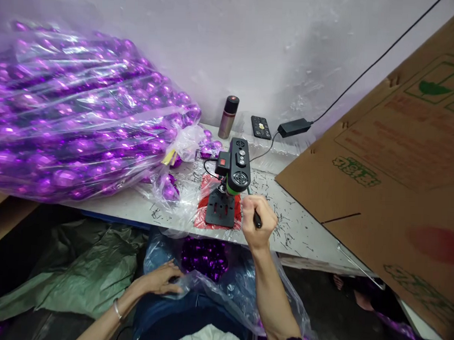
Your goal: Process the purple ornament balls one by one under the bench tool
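My right hand is closed in a fist around a black handle, just right of a small black device on a flat black stand. A thin shaft shows between the fist and the device; its far end is hidden. Lower down, my left hand rests at the edge of a clear plastic bag on my lap, its fingers stretched out. Something small and dark shows by its fingers, too unclear to name. Shiny purple baubles fill the open bag in front of it.
A large clear sack of purple baubles lies along the left. A bottle, a phone and a power adapter lie or stand near the wall. Small dark bits litter the table. A cardboard box leans in from the right.
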A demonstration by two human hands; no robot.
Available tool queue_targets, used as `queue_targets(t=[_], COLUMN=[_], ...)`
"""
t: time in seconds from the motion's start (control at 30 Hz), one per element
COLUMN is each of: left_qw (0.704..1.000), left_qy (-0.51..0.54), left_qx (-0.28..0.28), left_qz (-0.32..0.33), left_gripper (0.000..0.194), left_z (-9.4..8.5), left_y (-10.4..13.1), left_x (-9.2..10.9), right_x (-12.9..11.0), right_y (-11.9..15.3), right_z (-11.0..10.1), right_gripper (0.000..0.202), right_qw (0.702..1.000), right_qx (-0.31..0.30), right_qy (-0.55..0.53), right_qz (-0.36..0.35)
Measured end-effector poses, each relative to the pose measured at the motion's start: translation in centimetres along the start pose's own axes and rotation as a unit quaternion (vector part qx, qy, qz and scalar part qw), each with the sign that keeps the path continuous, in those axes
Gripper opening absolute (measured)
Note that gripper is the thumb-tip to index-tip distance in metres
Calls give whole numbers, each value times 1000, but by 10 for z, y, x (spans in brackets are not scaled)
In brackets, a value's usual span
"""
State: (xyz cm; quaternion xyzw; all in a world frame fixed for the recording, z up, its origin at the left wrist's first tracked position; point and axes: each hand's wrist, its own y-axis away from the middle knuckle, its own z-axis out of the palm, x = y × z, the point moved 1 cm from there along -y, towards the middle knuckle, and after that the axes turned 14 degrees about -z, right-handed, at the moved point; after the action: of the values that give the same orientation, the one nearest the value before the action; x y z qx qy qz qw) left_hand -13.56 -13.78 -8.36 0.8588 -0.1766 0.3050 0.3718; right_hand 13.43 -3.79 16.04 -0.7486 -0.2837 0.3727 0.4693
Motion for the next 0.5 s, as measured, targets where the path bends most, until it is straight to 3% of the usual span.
queue_targets(t=[0.07, 0.13, 0.2, 0.23, 0.3, 0.33, 0.4, 0.43, 0.5], left_qw=[999, 998, 997, 996, 995, 994, 994, 994, 994], left_qy=[-13, -21, -34, -45, -73, -85, -93, -87, -70], left_qx=[31, 59, 74, 76, 69, 64, 65, 72, 86], left_qz=[0, -10, -7, -4, 1, 3, 6, 3, -11], left_gripper=[50, 50, 54, 64, 69, 61, 39, 36, 42], left_z=[10, 18, 23, 24, 25, 26, 27, 27, 27], left_y=[8, 13, 15, 15, 13, 11, 7, 5, 2], left_x=[-7, -9, -11, -12, -15, -16, -15, -14, -7], right_x=[3, 3, -4, -10, -29, -39, -56, -62, -67], right_y=[7, 25, 53, 70, 110, 131, 172, 190, 216], right_z=[-4, -12, -22, -27, -32, -33, -29, -26, -19], right_gripper=[9, 38, 51, 47, 35, 36, 59, 69, 68], right_qw=[1000, 998, 994, 992, 963, 926, 822, 769, 685], right_qx=[10, 23, -4, -39, -226, -334, -519, -586, -668], right_qy=[7, 24, 32, 20, -50, -73, -72, -63, -7], right_qz=[10, 50, 101, 115, 137, 158, 224, 249, 292])
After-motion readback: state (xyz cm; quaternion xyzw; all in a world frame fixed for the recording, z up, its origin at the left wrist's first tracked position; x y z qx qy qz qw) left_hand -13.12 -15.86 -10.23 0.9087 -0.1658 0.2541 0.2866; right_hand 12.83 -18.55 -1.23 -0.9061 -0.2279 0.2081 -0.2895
